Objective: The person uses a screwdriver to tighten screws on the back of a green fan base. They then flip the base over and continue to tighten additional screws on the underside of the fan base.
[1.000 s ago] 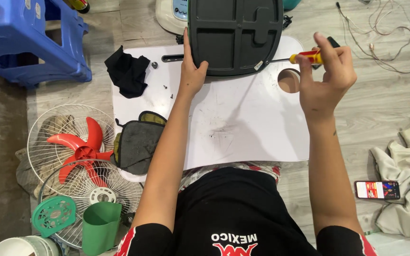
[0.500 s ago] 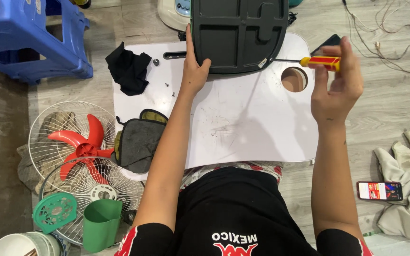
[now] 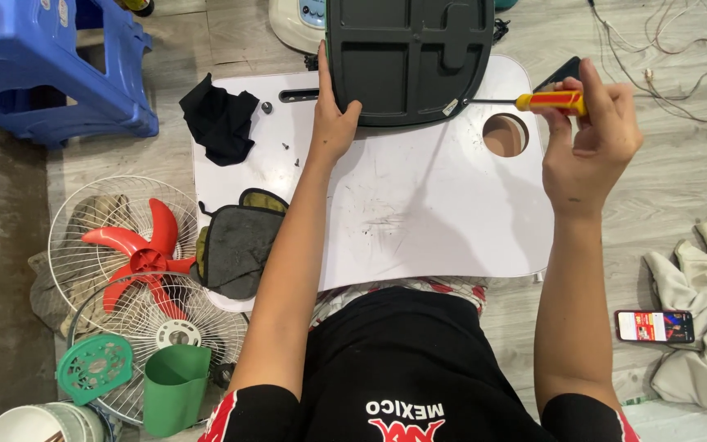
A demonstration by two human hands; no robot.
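A dark grey plastic housing (image 3: pixel 409 57) with moulded compartments stands at the far edge of a white lap table (image 3: pixel 419 221). My left hand (image 3: pixel 333 115) grips the housing's lower left corner. My right hand (image 3: pixel 591 135) holds a screwdriver (image 3: pixel 533 101) with a red and yellow handle, its thin shaft pointing left to the housing's lower right corner. Small screws (image 3: pixel 267 107) lie on the white top near the left hand.
A black cloth (image 3: pixel 218 119) and a dark glove (image 3: pixel 235 245) lie at the table's left. On the floor left: red fan blades (image 3: pixel 137 254), wire fan guards (image 3: pixel 116 205), a green cup (image 3: pixel 173 389), a blue stool (image 3: pixel 51 65). Right: a phone (image 3: pixel 655 326), pale cloths (image 3: pixel 705 327), wires (image 3: pixel 664 57).
My right hand has shifted right and turned the screwdriver handle, keeping its tip at the housing's lower right corner. The left hand stays on the housing.
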